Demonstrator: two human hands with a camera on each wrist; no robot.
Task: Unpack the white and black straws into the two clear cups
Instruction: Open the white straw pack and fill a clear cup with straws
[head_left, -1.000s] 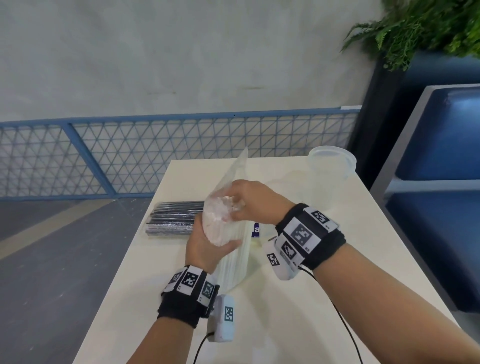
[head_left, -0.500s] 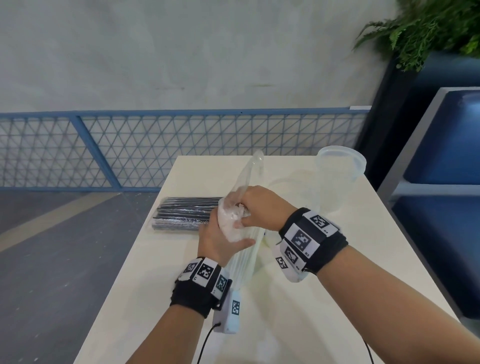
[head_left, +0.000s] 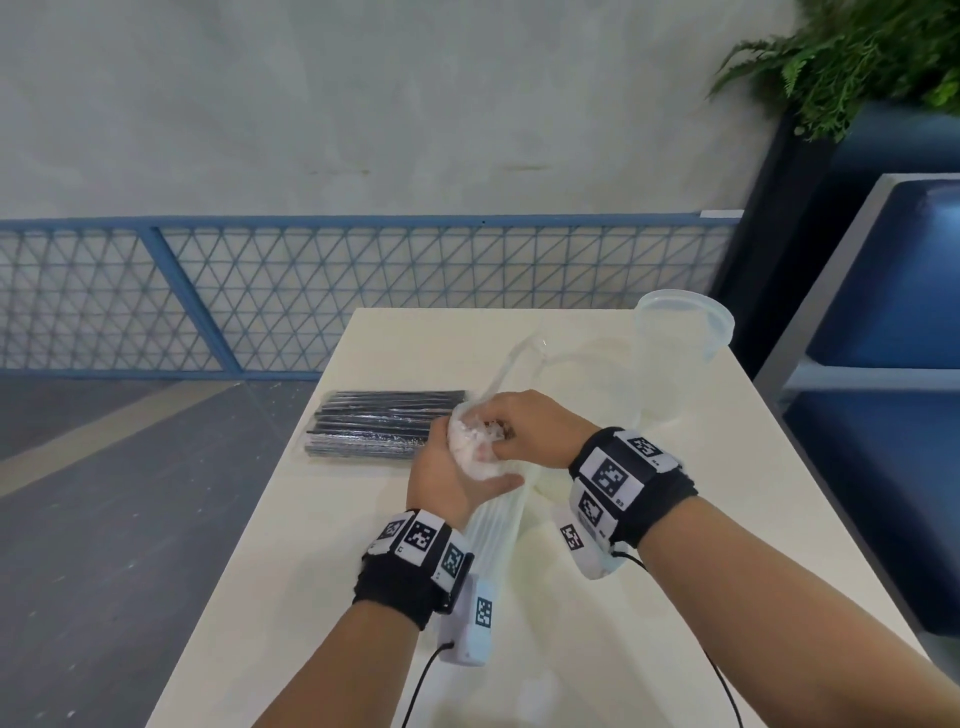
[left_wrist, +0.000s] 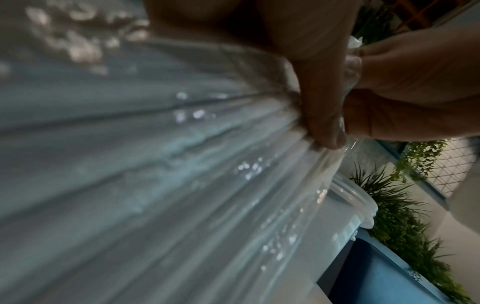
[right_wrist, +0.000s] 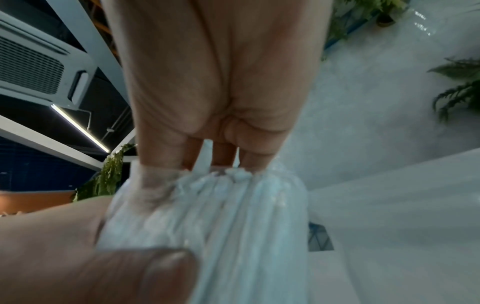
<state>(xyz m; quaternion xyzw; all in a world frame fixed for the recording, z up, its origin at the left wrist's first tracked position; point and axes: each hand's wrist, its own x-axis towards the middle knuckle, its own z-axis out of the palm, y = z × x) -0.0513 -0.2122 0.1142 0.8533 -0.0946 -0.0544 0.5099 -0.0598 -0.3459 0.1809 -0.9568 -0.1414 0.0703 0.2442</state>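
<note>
My left hand (head_left: 467, 475) grips a clear bag of white straws (head_left: 493, 525) round its upper part, and the bag stands nearly upright on the table. My right hand (head_left: 496, 439) curls over the top of the bundle and pinches the straw ends (right_wrist: 228, 185) there. The bag's loose plastic end (head_left: 511, 364) sticks up behind the hands. In the left wrist view my thumb (left_wrist: 324, 123) presses on the wrapper (left_wrist: 182, 185). A sealed pack of black straws (head_left: 384, 423) lies flat to the left. One clear cup (head_left: 680, 338) stands at the back right, and a second, faint one (head_left: 587, 369) is beside it.
The white table (head_left: 311, 571) ends close on the left above a grey floor. A blue mesh fence (head_left: 363, 291) runs behind it. On the right are a blue bench (head_left: 883, 415) and a plant (head_left: 857, 57). Wrist camera cables hang near the table's front edge.
The bag's loose top has gone from a wide flap to a thin twisted strip. Both hands stay on the bundle, and my right fingers have dug further into the straw tops.
</note>
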